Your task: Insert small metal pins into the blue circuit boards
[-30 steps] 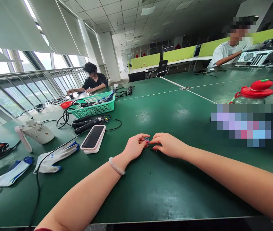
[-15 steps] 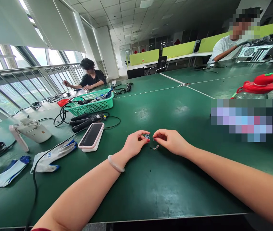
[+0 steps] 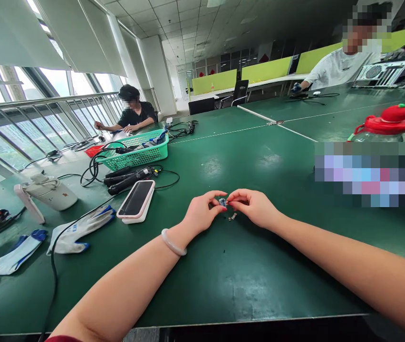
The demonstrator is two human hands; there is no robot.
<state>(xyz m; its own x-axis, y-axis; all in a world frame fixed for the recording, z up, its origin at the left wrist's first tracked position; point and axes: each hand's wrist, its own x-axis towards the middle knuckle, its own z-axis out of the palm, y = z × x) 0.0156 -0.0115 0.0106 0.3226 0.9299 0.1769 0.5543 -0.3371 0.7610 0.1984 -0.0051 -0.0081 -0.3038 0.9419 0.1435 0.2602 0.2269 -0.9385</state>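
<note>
My left hand [image 3: 201,210] pinches a small blue circuit board [image 3: 223,202] between thumb and fingers, just above the green table [image 3: 195,266]. From the other side my right hand [image 3: 254,207] meets the board's right edge, its thumb and forefinger closed together. Whatever sits between those fingertips is too small to make out. Below the fingertips lie several tiny metallic parts [image 3: 233,216] and a dark speck. A pale bangle [image 3: 173,242] circles my left wrist.
To the left are a pink-cased phone [image 3: 136,199] on a white box, work gloves [image 3: 81,230], a white mug [image 3: 54,194], and black cables. Further back stands a green basket [image 3: 134,156]. A red-lidded bottle [image 3: 388,124] stands right. Two people sit across the table; one has a computer case [image 3: 391,73].
My right fingertips have come left to the board, closing the small gap. The board has shifted slightly right and turned. The person at the far right has lowered an arm to the table.
</note>
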